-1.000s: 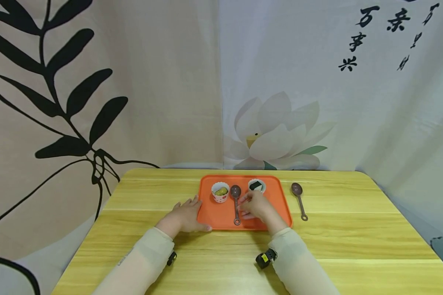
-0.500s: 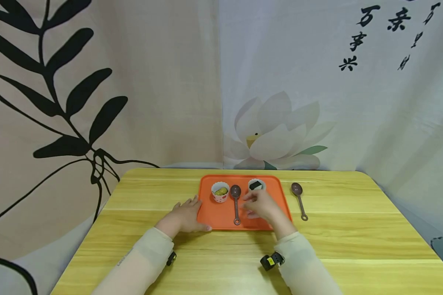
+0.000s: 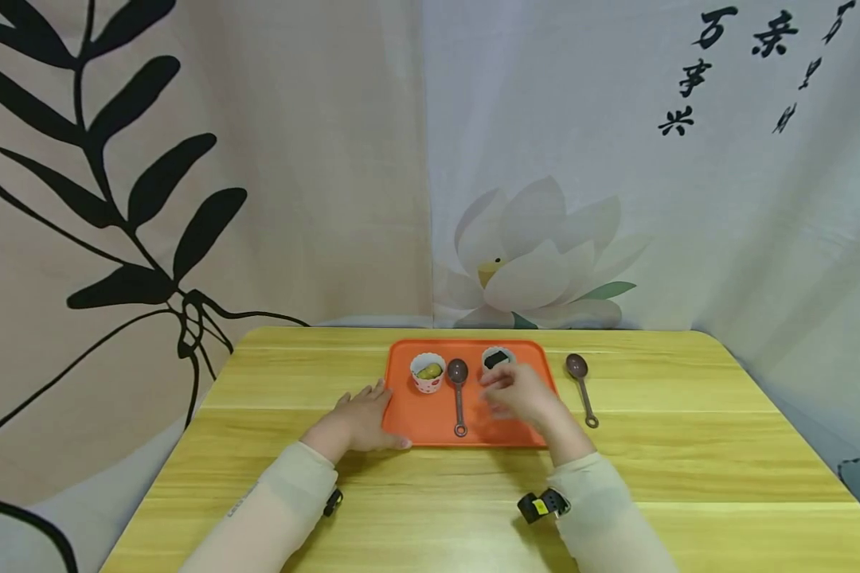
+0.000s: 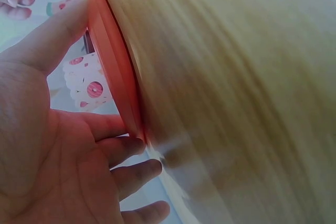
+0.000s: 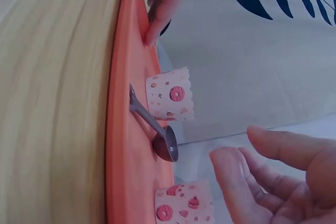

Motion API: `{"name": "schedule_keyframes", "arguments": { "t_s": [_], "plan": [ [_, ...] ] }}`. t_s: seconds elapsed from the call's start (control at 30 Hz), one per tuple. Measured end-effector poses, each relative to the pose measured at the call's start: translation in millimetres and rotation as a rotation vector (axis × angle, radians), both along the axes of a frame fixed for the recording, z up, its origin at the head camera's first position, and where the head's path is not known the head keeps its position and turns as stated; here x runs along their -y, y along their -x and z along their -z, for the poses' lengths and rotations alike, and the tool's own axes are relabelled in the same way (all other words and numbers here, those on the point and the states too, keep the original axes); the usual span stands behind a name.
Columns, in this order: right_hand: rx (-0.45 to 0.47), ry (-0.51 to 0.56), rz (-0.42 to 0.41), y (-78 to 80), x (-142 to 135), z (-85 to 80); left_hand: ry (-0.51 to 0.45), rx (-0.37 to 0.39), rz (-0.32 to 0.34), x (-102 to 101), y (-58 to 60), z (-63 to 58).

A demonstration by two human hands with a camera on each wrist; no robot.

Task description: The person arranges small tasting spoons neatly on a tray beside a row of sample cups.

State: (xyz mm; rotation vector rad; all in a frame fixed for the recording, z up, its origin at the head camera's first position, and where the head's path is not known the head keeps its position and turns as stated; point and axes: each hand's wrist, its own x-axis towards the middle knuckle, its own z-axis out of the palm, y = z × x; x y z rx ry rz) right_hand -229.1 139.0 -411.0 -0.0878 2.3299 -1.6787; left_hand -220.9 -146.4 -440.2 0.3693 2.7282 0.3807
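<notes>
An orange tray [image 3: 430,422] lies on the table with two patterned paper cups and a brown spoon [image 3: 459,398] on it. The left cup [image 3: 428,383] has yellowish-green pieces inside; the right cup [image 3: 489,355] holds something black and white. My left hand [image 3: 358,420] touches the tray's left corner, thumb along the front edge, fingers spread, as the left wrist view shows. Over the tray's right side is my right hand [image 3: 519,398], fingers loosely bent and nothing between them. In the head view it covers part of the right cup. A gap separates thumb and fingertips in the right wrist view.
Right of the tray, a second brown spoon [image 3: 582,390] lies on the wooden table [image 3: 688,446]. Behind the table's far edge hangs a printed curtain [image 3: 330,199] with black leaves and a white lotus.
My right hand has drawn back from beside the spoon on the tray, moving to the right. The spoon stays where it was, and my left hand keeps its place on the tray.
</notes>
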Motion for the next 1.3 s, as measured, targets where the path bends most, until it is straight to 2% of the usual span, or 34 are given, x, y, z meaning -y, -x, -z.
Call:
{"name": "schedule_keyframes", "arguments": {
  "t_s": [0.2, 0.37, 0.7, 0.9, 1.3],
  "plan": [
    [-0.011, 0.016, -0.008, -1.7, -9.3, -5.6, 0.001, 0.003, -0.002, -0.7, -1.6, -3.4],
    [-0.020, 0.000, 0.022, -2.8, -17.9, -10.0, -0.007, 0.007, -0.005, -0.8, -1.8, -4.7],
    [-0.066, -0.041, 0.039, -4.6, -36.4, -20.5, -0.010, 0.006, -0.006, 0.3, 0.1, -1.5],
    [-0.070, -0.024, 0.043, -3.3, -49.5, -20.4, -0.007, 0.000, 0.000, 0.0, 0.4, -1.0],
    [-0.089, -0.065, 0.072, -3.1, -72.2, -17.5, -0.020, -0.002, -0.006, -0.2, -1.9, -2.2]
  ]
}}
